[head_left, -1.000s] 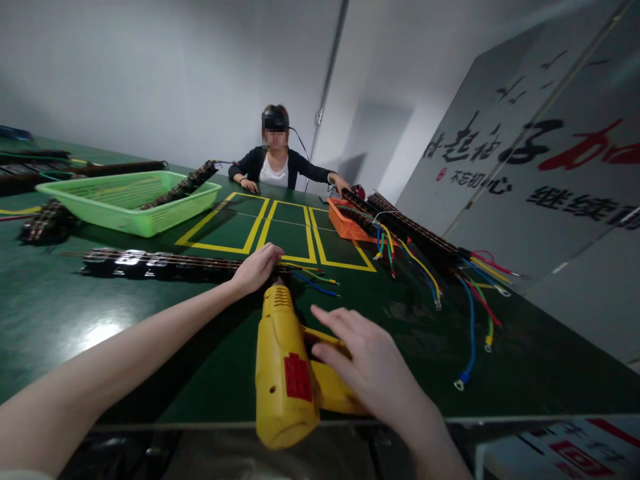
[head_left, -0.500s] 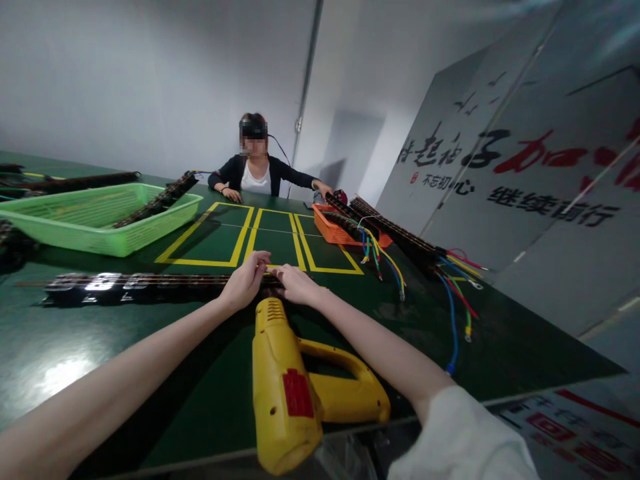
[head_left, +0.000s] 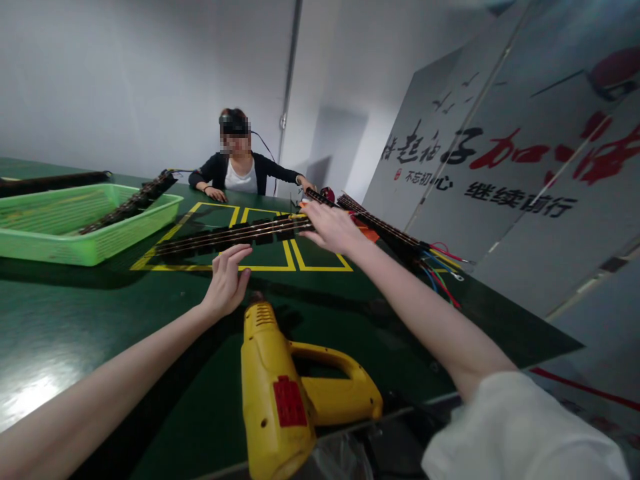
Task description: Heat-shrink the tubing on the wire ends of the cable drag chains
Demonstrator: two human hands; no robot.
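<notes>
A long black bar with copper-coloured strips (head_left: 225, 237) is raised over the yellow-taped squares, slanting up to the right. My right hand (head_left: 330, 227) grips its right end, fingers wrapped over it and partly hiding the wire ends. Close below the bar's middle is my left hand (head_left: 227, 280), fingers curved and thumb apart, with nothing in it; whether a fingertip touches the bar I cannot tell. Between my forearms lies a yellow heat gun (head_left: 273, 393), its nozzle pointing away from me and neither hand on it.
A light green basket (head_left: 135, 230) with a similar bar stands at left. An orange basket (head_left: 369, 232) is mostly hidden behind my right hand. More bars with coloured wires (head_left: 395, 230) lie at right. Across the green table (head_left: 165, 327) sits a person (head_left: 240, 170), one hand reaching toward the bars.
The black bar has left the table in front of me and moved forward and right in my right hand. My left hand has come away to the left and opened.
</notes>
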